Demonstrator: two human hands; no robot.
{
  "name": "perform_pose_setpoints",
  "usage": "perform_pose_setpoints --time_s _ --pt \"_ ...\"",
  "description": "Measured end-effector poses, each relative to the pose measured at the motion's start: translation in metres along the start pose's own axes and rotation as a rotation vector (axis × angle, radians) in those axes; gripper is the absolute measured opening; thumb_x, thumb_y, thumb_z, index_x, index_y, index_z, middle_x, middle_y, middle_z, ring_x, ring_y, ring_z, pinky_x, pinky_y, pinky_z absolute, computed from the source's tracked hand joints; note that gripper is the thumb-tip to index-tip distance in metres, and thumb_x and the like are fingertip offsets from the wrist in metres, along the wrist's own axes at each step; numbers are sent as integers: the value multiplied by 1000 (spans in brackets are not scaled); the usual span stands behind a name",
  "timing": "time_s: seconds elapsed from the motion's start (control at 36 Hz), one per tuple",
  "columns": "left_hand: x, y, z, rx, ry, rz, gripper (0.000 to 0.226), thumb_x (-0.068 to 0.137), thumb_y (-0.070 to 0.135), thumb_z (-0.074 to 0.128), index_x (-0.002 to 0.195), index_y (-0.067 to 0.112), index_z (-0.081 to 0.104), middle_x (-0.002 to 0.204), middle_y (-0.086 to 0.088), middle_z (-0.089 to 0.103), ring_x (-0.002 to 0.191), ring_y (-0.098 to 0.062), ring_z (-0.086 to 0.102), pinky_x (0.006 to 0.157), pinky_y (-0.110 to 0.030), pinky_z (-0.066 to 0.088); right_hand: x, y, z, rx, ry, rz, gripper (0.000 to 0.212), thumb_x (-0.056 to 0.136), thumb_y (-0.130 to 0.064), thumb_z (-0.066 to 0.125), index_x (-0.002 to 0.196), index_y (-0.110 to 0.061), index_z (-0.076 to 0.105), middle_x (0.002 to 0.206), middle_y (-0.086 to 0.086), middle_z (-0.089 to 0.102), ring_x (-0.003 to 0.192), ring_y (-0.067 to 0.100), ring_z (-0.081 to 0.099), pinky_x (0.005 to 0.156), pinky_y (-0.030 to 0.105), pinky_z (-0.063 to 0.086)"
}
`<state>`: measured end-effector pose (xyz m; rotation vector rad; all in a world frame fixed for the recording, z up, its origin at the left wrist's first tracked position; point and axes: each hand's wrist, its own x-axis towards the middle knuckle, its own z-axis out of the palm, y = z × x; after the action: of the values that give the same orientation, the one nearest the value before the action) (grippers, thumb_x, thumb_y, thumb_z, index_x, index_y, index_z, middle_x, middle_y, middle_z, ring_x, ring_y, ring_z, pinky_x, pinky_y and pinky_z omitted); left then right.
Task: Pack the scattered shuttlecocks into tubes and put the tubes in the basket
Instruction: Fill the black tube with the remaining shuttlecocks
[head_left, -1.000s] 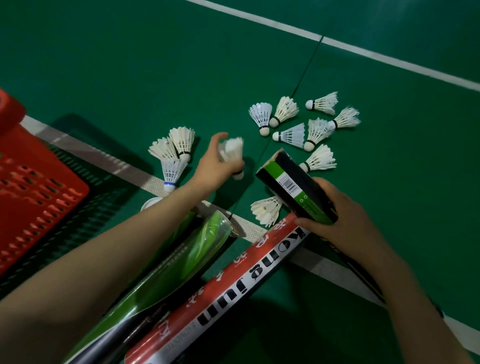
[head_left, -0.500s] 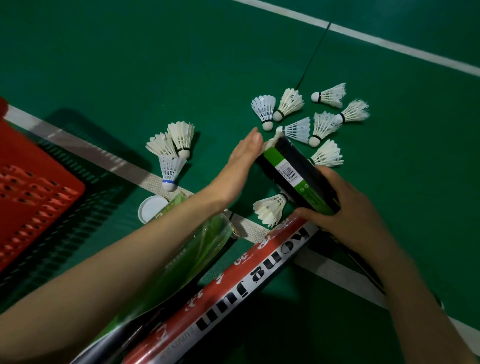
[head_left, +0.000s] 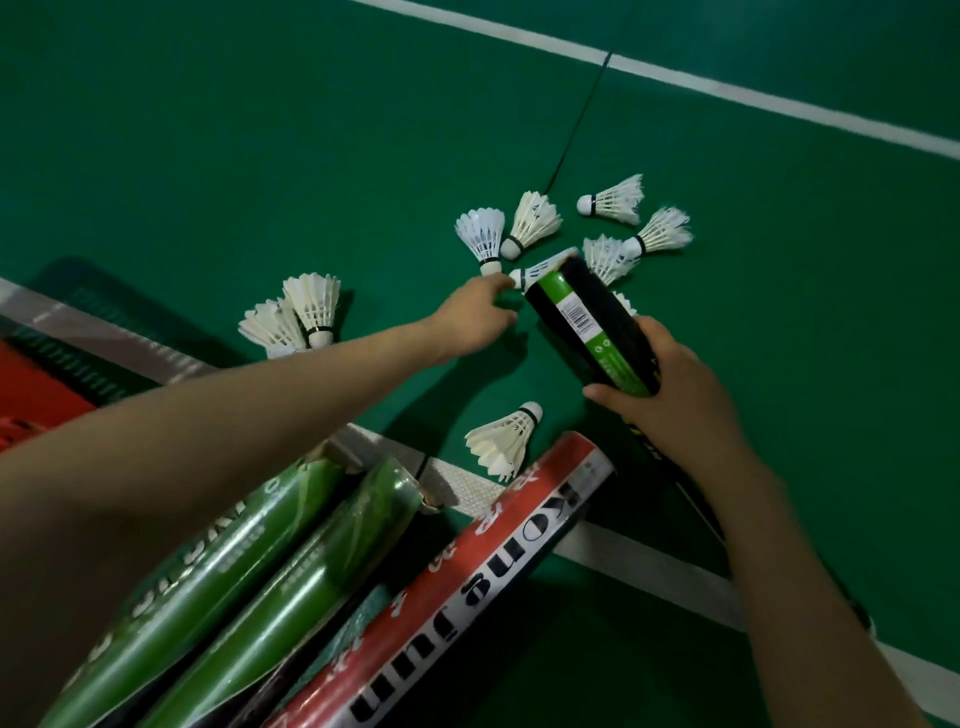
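Several white feather shuttlecocks (head_left: 532, 223) are lying scattered on the green court floor (head_left: 260, 130), while three long glossy tubes (head_left: 291, 587), two green and one red, are crowding the foreground beside the red plastic basket (head_left: 31, 410). The right hand (head_left: 670, 395) is gripping a tilted black-and-green cardboard tube (head_left: 592, 327), whose mouth is partly covering one shuttlecock (head_left: 543, 267). The left hand (head_left: 475, 317) is reaching out with fingers loosely spread, its index tip touching that shuttlecock's cork

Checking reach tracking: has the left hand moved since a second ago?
Yes. The left hand has gone right, from near the shuttlecock pair to the shuttlecock cluster by the tube mouth.
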<state>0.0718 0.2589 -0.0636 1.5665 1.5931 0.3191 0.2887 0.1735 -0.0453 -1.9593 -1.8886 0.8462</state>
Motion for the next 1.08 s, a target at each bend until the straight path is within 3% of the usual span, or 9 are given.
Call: perform_pose_setpoints --time_s 0.25,0.33,0.39,0.44,0.53,0.61,0.72,0.86,1.08 --pt "54 17 13 505 -38 370 85 85 -4 53 152 20 8 158 -11 15 144 -28 16 116 -35 16 -3 31 -15 39 54 88 75 66 -62 70 130 -41 37 111 -3 59 98 21 60 83 46 53" --pt "63 13 17 792 -90 476 80 87 -6 47 151 25 11 159 -8 8 145 -28 11 117 -43 20 -9 39 -19 39 64 113 78 66 -63 70 132 -41 35 117 -2 58 103 22 59 86 46 52" --pt "64 12 20 804 -64 457 67 88 -1 49 147 22 27 156 -11 17 141 -30 23 112 -43 31 -13 42 -20 43 63 122 80 66 -64 70 134 -41 33 119 -3 58 105 21 58 88 45 52" --pt "61 10 23 726 9 445 37 90 7 50 127 13 48 140 -15 36 121 -33 46 95 -45 47 -17 44 -20 50 55 127 83 65 -66 68 135 -42 31 121 -4 58 106 21 58 89 46 51" --pt "54 4 25 658 134 452 10 90 13 54 100 9 54 115 -13 47 94 -31 56 75 -43 52 -22 42 -16 52 23 137 88 65 -68 68 139 -42 27 127 -3 54 113 21 55 93 46 49" --pt "43 2 21 458 276 428 13 91 17 58 96 7 53 110 -12 49 90 -28 54 71 -34 43 -27 37 -10 46 -27 121 92 64 -70 66 141 -43 24 133 -4 51 117 20 53 95 47 48" --pt "15 6 4 -89 454 253 15 90 21 62 99 11 55 104 -1 55 87 -16 51 77 -28 43 -33 29 -5 22 -74 94 92 69 -62 70 145 -41 22 136 -3 48 119 19 50 98 45 45" --pt "-23 -4 -11 -785 350 48 20 90 20 63 109 16 57 109 -1 55 94 -15 58 78 -27 50 -42 20 -2 19 -93 44 94 70 -60 70 146 -41 19 139 -5 45 120 16 48 100 42 44" --pt "-85 -1 4 -915 164 17 24 98 11 46 121 11 52 118 -5 60 89 -7 62 81 -20 51 -52 -2 5 -9 -89 -57 88 72 -57 70 144 -44 20 131 -7 48 111 14 51 93 38 47"
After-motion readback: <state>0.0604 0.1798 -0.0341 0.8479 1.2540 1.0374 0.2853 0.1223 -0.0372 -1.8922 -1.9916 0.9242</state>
